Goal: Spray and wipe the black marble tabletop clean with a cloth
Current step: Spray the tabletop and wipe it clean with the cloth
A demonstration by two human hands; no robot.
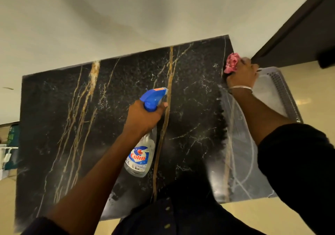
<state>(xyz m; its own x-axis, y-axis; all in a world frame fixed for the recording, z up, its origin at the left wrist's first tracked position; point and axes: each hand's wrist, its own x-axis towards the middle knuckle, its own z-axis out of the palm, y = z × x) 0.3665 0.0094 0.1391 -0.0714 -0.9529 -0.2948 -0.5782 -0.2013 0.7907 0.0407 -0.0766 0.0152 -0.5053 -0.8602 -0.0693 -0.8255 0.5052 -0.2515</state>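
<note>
The black marble tabletop [76, 118] with gold and white veins fills the middle of the head view. My left hand [143, 118] grips a clear spray bottle [141, 158] with a blue trigger head, held above the centre of the top, nozzle pointing toward the far edge. My right hand [241, 75] is closed on a bunched pink cloth [232, 62] at the far right corner of the tabletop. A hazy, streaked wet band runs along the right side of the marble.
A pale wall [126, 17] backs the table's far edge. A dark door or cabinet [299, 31] stands at upper right. A grey perforated basket [279, 91] sits on the cream floor just beyond the table's right edge. Some items stand at far left.
</note>
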